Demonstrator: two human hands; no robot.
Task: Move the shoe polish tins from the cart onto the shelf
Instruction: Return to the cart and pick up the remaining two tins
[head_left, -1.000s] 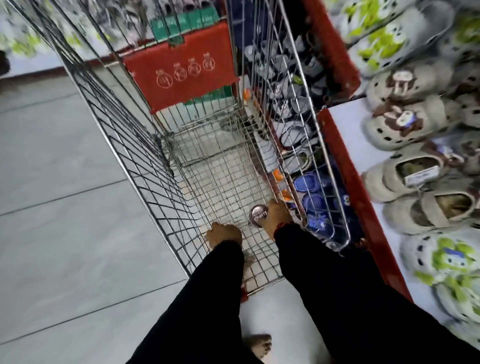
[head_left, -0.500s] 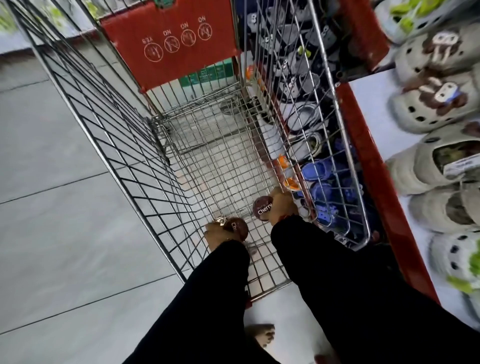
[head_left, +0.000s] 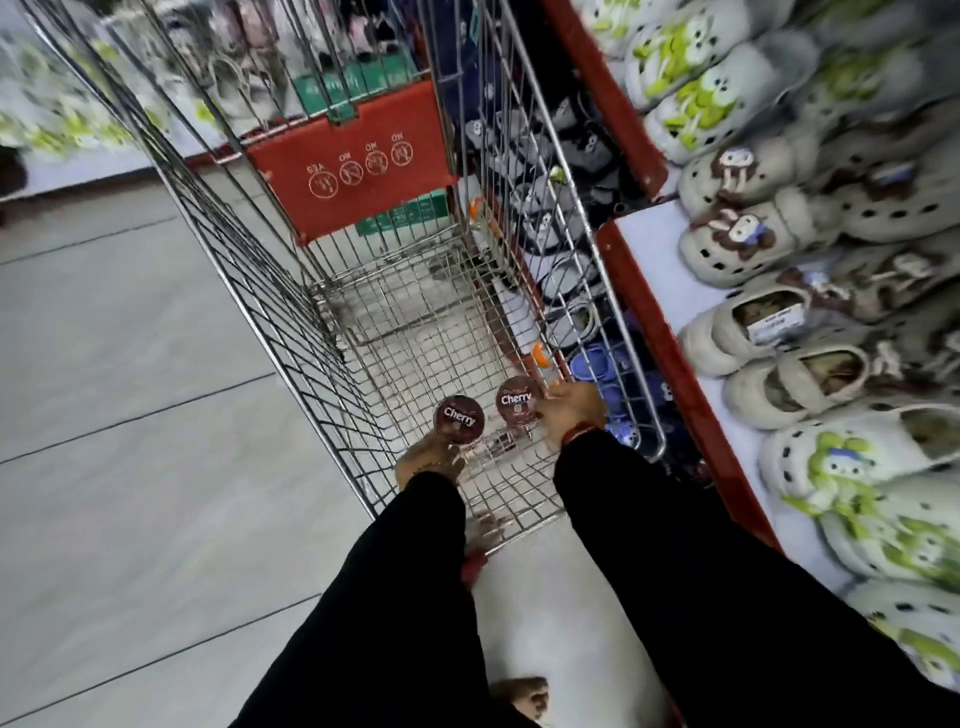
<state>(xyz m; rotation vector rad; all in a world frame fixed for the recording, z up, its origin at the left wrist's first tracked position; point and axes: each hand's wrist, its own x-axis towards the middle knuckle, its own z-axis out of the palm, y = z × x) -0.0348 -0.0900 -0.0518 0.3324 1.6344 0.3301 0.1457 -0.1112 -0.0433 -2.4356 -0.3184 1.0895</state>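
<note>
Both my arms reach down into a wire shopping cart. My left hand grips a round dark brown shoe polish tin with "Cherry" on its lid. A second tin of the same kind is held by my right hand, close to the cart's right wall. Both tins are lifted above the cart's mesh floor, lids facing up. The shelf with a red edge runs along the right, beside the cart.
The shelf's white top carries several clog-style slippers, and lower shelf levels with blue and grey clogs show through the cart's wire. A red child-seat flap stands at the cart's far end. Grey tiled floor lies left. My bare foot is below.
Both hands have risen from the cart floor, each bringing up a tin with its lid turned to face me. The camera view swung slightly.
</note>
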